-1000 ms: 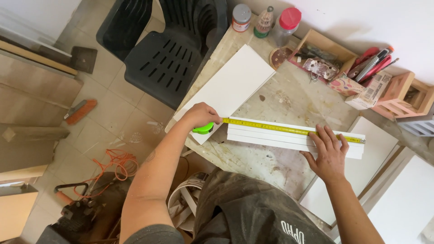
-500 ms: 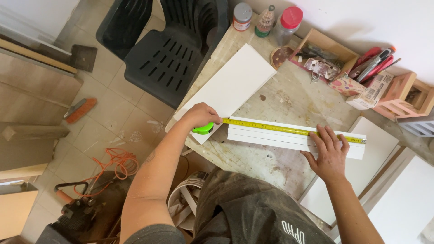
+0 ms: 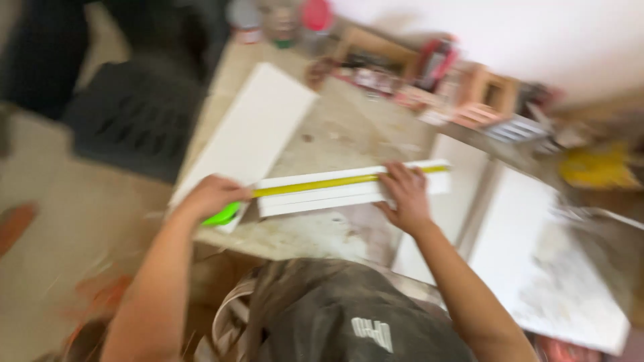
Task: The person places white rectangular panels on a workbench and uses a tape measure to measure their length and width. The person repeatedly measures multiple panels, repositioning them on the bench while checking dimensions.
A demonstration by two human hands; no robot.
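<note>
- Frame is motion-blurred, so we can't make out fine detail.
- Our left hand (image 3: 213, 194) is clenched around the green tape measure case (image 3: 223, 215) at the near-left edge of the counter (image 3: 349, 127).
- The yellow tape blade (image 3: 322, 184) runs from that case to the right, lying flat along the top of the narrow white strip (image 3: 322, 199).
- Our right hand (image 3: 405, 194) lies flat, palm down, fingers spread, pressing the blade and the strip near the strip's right end; it wraps around nothing.
- The white strip lies across the counter in front of us, tilted slightly up to the right, between the two hands.
- A wider white board (image 3: 251, 131) lies on the counter just behind the left hand, angled away toward the far edge; whether it touches the strip we can't tell.
- More white panels (image 3: 537, 268) sit to the right, lower than the counter.
- Blurred clutter at the far counter edge: jars (image 3: 282, 17) and wooden boxes (image 3: 486, 90).
- A black chair (image 3: 127, 114) stands on the floor to the left.
</note>
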